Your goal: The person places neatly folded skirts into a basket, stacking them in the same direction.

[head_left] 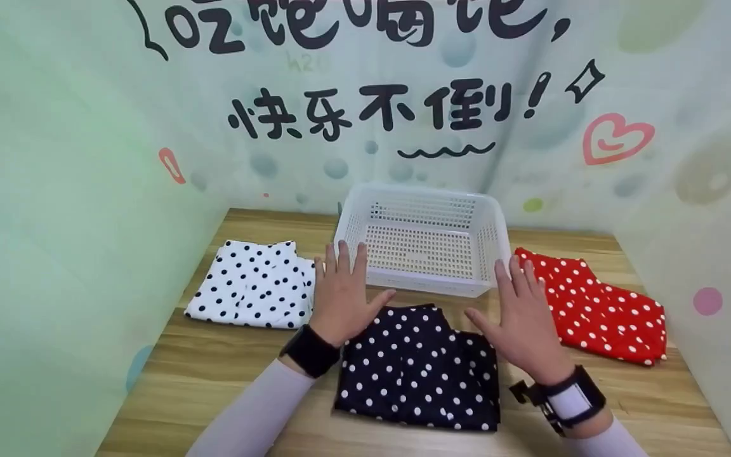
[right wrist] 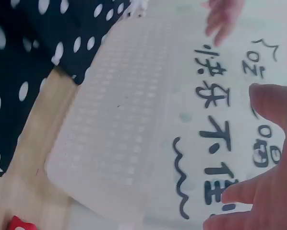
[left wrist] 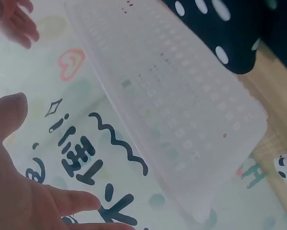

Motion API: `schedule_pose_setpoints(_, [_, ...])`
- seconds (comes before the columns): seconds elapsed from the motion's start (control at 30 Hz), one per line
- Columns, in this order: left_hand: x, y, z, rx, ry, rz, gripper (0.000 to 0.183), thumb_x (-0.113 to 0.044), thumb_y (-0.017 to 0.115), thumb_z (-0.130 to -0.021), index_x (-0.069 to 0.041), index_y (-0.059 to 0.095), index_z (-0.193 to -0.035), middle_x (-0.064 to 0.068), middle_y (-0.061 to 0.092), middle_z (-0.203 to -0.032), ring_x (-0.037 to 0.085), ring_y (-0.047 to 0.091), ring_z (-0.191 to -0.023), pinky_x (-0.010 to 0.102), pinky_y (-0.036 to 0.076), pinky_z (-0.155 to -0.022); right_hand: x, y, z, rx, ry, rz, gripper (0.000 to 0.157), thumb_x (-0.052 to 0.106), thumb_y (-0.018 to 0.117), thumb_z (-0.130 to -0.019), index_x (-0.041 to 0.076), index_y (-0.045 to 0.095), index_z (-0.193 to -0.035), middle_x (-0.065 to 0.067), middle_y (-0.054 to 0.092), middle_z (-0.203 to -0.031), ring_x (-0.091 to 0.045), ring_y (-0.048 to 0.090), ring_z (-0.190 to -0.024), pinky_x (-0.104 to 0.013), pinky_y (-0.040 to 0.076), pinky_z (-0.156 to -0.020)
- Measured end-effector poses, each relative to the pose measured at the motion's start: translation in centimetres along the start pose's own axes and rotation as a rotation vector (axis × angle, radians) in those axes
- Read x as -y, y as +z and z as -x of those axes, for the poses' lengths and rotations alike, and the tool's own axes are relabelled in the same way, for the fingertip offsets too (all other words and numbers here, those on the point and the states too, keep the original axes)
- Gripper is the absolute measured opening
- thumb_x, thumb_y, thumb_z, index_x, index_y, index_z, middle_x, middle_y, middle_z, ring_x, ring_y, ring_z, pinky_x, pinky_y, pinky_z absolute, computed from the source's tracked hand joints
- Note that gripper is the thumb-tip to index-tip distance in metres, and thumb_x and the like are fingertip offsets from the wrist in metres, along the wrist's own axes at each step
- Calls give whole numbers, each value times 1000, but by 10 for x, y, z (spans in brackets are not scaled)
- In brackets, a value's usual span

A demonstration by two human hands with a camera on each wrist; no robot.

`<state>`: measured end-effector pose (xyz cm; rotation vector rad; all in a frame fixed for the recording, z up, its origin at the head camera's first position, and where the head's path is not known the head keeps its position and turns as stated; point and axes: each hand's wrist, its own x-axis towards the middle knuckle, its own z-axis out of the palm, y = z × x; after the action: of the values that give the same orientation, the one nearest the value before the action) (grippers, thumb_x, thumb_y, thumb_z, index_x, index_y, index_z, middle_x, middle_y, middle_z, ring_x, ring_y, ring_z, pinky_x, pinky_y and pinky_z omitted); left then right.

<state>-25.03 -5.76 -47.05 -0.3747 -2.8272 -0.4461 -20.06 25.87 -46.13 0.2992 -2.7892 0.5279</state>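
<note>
My left hand (head_left: 341,298) is raised with its fingers spread, above the left side of a folded black garment with white dots (head_left: 416,368). Opposite it, my right hand (head_left: 526,324) also has straight, spread fingers, over the garment's right edge. Neither hand holds anything. Just beyond the garment stands a white perforated plastic basket (head_left: 422,289), with no contents showing. Both wrist views show the basket's side (left wrist: 182,100) and part of the black garment (right wrist: 38,57). Each hand also appears at the edge of the other wrist's view.
Left of the basket lies a folded white garment with black dots (head_left: 248,285). A folded red garment with white dots (head_left: 606,311) lies on the right. All rest on a wooden table (head_left: 213,374), enclosed by printed cloth walls (head_left: 86,190) at the back and sides.
</note>
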Motion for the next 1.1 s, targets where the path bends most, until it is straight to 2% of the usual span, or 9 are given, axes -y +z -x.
schedule_pose_setpoints(0.2, [8,-1,30,-6,45,-44,99,-73,54,-98,-3,34,-164,34,36,-165,54,24,-159,70,21,-129,-4,5,37,8,-5,2,91,58,65,-100,2,33,-164,-27,13,-176,-54,9,-162,-71,13,-130])
schedule_pose_setpoints(0.37, [12,3,57,30,69,-14,88,-62,63,-99,1,44,-157,32,46,-159,53,38,-152,65,31,-127,-13,15,64,-54,-7,-84,75,38,79,-94,0,52,-153,-29,38,-165,-52,33,-152,-73,29,-122])
schedule_pose_setpoints(0.47, [13,9,69,112,48,115,84,-56,68,-98,0,46,-156,29,53,-153,48,48,-146,62,38,-124,-20,17,75,-22,82,-284,64,24,81,-94,-1,57,-147,-27,52,-154,-46,49,-141,-68,41,-116])
schedule_pose_setpoints(0.53, [15,13,74,174,9,237,83,-53,72,-96,0,48,-155,26,59,-147,44,55,-139,62,42,-120,-25,15,80,85,197,-520,59,17,74,-98,-5,52,-149,-29,52,-153,-46,52,-139,-63,47,-115])
schedule_pose_setpoints(0.63, [20,15,77,285,-84,423,81,-51,76,-93,-2,51,-152,23,62,-146,42,57,-135,64,44,-117,-36,10,86,302,417,-893,63,17,59,-106,-7,33,-158,-32,44,-159,-42,55,-138,-54,53,-113])
schedule_pose_setpoints(0.73, [27,15,79,372,-160,567,78,-48,77,-93,-1,51,-151,26,58,-151,45,55,-139,67,42,-118,-52,7,94,473,552,-1169,67,21,48,-111,-8,16,-163,-30,45,-158,-34,58,-136,-52,54,-112])
schedule_pose_setpoints(0.87, [35,16,82,403,-236,763,77,-35,77,-95,5,44,-152,30,55,-151,43,60,-134,59,51,-113,-65,9,104,594,575,-1395,65,27,41,-114,-5,11,-162,-18,54,-153,-28,59,-135,-58,50,-115])
schedule_pose_setpoints(0.97, [37,22,83,424,-278,938,72,-25,77,-96,8,43,-150,29,62,-141,35,71,-118,46,62,-100,-63,14,106,606,576,-1465,60,28,42,-114,-4,20,-159,-14,58,-150,-28,60,-135,-57,50,-116])
schedule_pose_setpoints(1.1, [34,32,83,468,-308,1087,66,-20,75,-96,9,44,-147,26,68,-133,28,76,-105,39,66,-89,-54,22,102,583,566,-1470,39,21,46,-112,0,46,-145,-8,66,-134,-22,66,-121,-45,57,-109])
